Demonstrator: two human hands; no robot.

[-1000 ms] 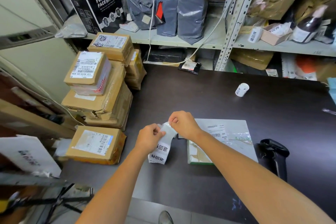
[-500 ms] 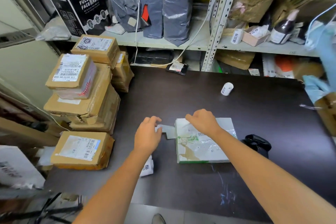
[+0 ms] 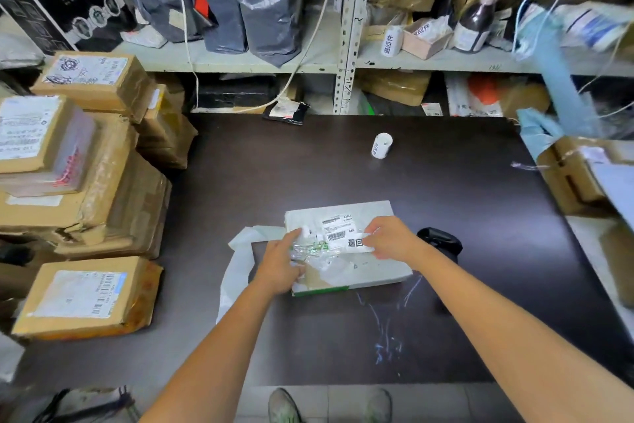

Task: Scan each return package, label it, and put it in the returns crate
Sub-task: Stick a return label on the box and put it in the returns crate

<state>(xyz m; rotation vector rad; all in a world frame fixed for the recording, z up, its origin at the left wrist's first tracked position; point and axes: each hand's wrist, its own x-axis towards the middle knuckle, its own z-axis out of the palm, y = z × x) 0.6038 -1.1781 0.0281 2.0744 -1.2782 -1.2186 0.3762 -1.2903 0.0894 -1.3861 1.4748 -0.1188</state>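
Right hand (image 3: 391, 240) pinches the right end of the return label (image 3: 355, 243), laying it flat on the package (image 3: 377, 213) beside the barcode. Left hand (image 3: 279, 263), fingers flat, presses the package to steady it. Package lies mid-worktop (image 3: 308, 165), nearer the front edge. Scanner (image 3: 441, 242) is just right of it, backing strip (image 3: 238, 264) trails left.

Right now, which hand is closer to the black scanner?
Right. The right hand, pinching the label, is beside the scanner; the left hand rests on the package, farther away.
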